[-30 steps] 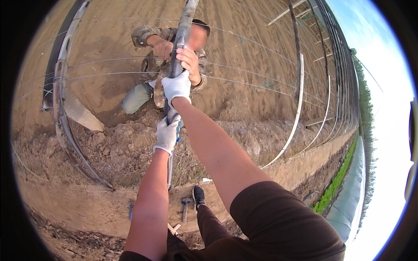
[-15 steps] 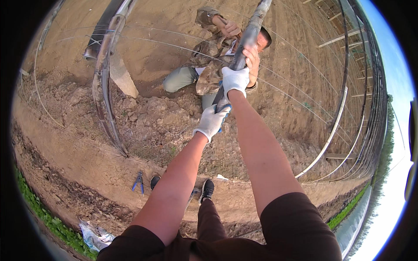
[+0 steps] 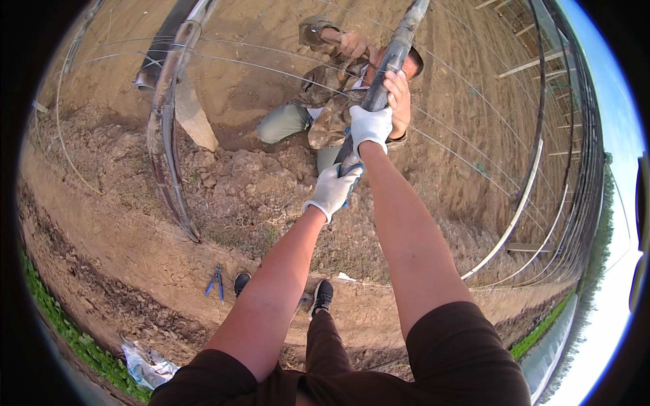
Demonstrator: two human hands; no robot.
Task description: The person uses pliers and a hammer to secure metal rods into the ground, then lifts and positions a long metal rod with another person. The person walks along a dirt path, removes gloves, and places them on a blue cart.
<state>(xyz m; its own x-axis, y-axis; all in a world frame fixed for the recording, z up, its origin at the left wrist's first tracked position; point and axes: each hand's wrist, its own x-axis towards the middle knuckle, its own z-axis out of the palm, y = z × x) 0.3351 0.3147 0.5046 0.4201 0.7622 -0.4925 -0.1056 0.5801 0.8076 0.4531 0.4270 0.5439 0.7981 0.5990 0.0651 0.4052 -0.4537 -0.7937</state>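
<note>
Both my hands, in white knitted gloves with some blue on the palm side, are wrapped round a grey-black pole [image 3: 405, 35] that slants up and away to the right. My left hand [image 3: 331, 190] grips its lower part. Higher up, my right hand [image 3: 371, 126] is closed round it, just below a co-worker's bare hand [image 3: 398, 98] that lies against the pole. The co-worker [image 3: 328, 111], in a camouflage jacket, kneels beyond the pole. Their other hand [image 3: 353, 44] is raised and closed near it; what it holds is unclear.
Thin wires [image 3: 271, 66] cross the space around the pole. Bent dark poles [image 3: 160, 128] stand at left beside a concrete post [image 3: 194, 118]. Blue-handled pliers [image 3: 215, 283] lie on the soil near my shoes [image 3: 323, 296]. Curved hoops [image 3: 518, 210] line the right side.
My grip stays the same, while the pole and my hands sit slightly further right in view. The co-worker's raised hand has shifted a little away from the pole.
</note>
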